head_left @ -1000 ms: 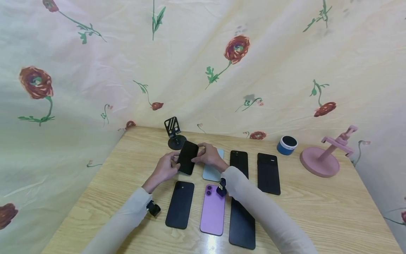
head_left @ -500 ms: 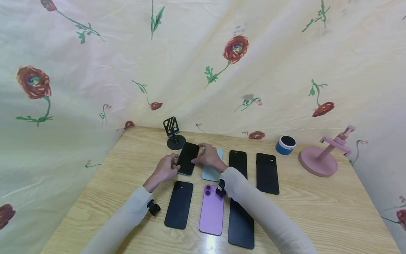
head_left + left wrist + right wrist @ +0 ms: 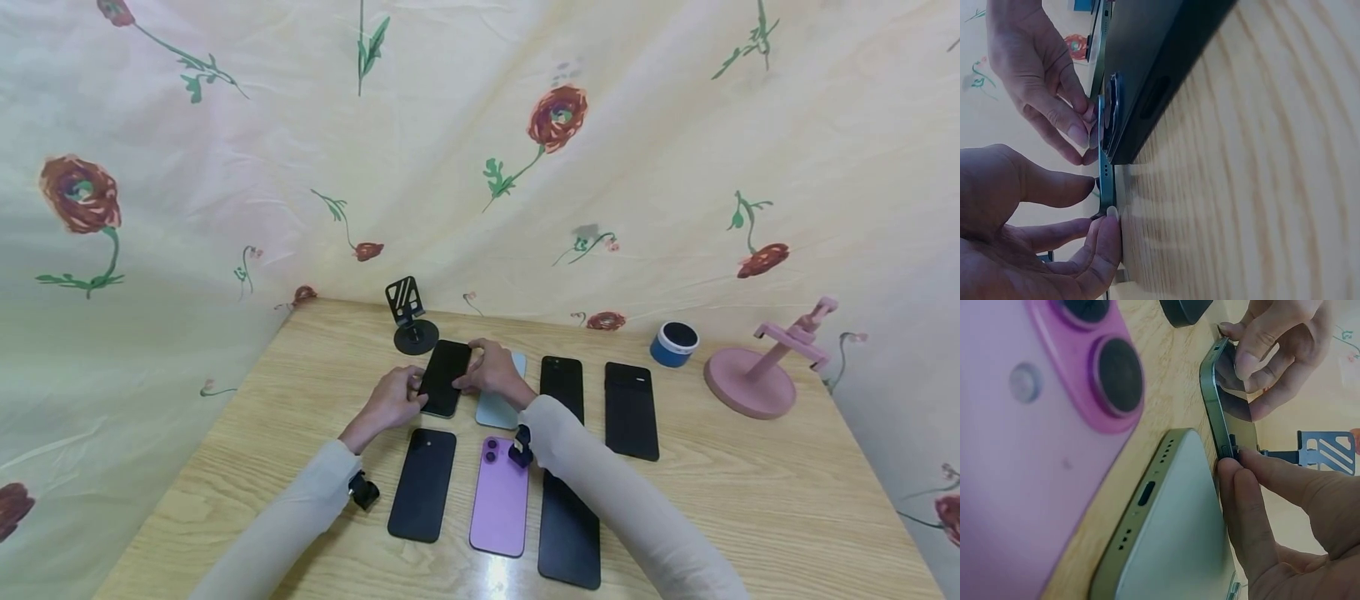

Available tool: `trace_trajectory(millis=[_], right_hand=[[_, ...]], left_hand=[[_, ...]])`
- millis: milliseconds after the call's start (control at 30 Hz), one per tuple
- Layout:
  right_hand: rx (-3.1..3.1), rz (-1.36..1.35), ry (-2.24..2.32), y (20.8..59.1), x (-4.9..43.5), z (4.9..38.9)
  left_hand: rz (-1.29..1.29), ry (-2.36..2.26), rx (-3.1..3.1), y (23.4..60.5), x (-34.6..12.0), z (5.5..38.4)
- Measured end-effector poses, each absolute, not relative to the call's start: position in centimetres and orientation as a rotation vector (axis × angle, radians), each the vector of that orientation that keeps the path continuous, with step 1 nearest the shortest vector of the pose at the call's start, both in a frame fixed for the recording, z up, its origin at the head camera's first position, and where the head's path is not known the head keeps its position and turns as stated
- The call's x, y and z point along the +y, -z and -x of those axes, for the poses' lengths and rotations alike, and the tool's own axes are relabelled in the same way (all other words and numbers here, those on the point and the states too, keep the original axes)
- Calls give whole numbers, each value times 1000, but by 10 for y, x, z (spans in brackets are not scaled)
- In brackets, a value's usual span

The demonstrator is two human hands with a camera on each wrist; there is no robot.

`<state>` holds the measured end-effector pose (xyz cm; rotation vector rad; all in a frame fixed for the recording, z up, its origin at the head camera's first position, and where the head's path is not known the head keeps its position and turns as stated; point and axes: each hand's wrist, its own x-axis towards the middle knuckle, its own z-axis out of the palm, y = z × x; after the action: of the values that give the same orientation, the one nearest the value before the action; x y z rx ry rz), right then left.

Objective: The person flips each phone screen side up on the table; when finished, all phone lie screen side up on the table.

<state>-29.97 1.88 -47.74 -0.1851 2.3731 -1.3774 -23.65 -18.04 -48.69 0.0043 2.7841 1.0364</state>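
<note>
Both sides are pinched here: the left grip (image 3: 392, 397) and the right grip (image 3: 491, 369) each hold an edge of the slim, green-edged rectangular phone with a black screen (image 3: 446, 379), toward the far left of the wood-grained surface (image 3: 750, 500), just on the near side of the black slotted stand (image 3: 417, 337). Danger? A loose pinch could let that thin edge slip; a rightward drift could nudge the pale blue rectangular phone (image 3: 495, 410). The screen's glossy, dark, facing up; whether it's lifted, I can't tell.
</note>
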Motion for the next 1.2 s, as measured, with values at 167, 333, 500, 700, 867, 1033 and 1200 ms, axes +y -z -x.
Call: trace_trajectory(millis=[167, 333, 500, 700, 867, 1033, 1200], right_hand=[[2365, 192, 1382, 479, 21, 299], [2329, 192, 1424, 481, 25, 299], [2341, 234, 1409, 481, 34, 297], [2413, 282, 1383, 473, 46, 295], [2341, 264, 1471, 463, 59, 294], [2357, 263, 1464, 458, 75, 293], [2365, 245, 1468, 456, 91, 292]], left_hand=[[17, -1040, 2770, 487, -179, 236], [21, -1055, 2769, 486, -178, 236], [-17, -1058, 2788, 486, -178, 236], [-55, -1038, 2832, 485, -178, 233], [-89, -1027, 2898, 481, -172, 229], [-162, -1044, 2961, 475, -161, 224], [-213, -1059, 2952, 471, -148, 221]])
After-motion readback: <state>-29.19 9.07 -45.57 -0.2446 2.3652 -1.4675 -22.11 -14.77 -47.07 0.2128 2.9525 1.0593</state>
